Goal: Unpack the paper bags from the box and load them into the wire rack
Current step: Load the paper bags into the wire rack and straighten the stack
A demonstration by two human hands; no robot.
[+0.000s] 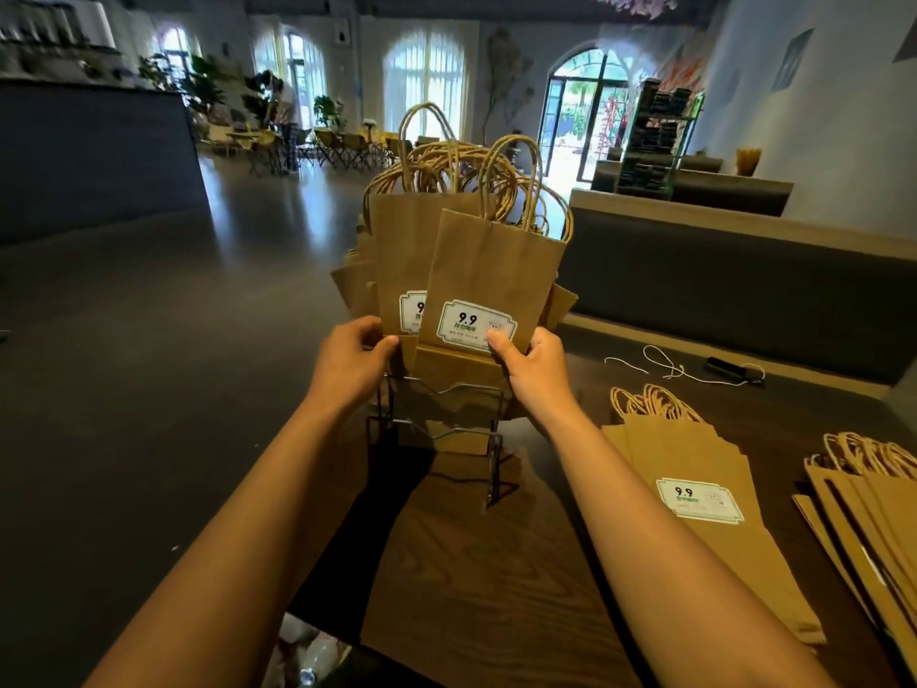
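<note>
Seating front brown kraft paper bag into black wire rack; right hand pinches its lower edge, left hand fingers curled, steadying the neighbouring bag.

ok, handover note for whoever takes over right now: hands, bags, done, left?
Left hand: gripping the lower left edge of the bags in the wire rack.
Right hand: holding the front paper bag at its lower right corner, thumb on the label.
Done: rack's upper tier is full of upright bags.
Left: seat the front bag, then load the flat stack and the second stack lying on the table. Box not in view.
</note>
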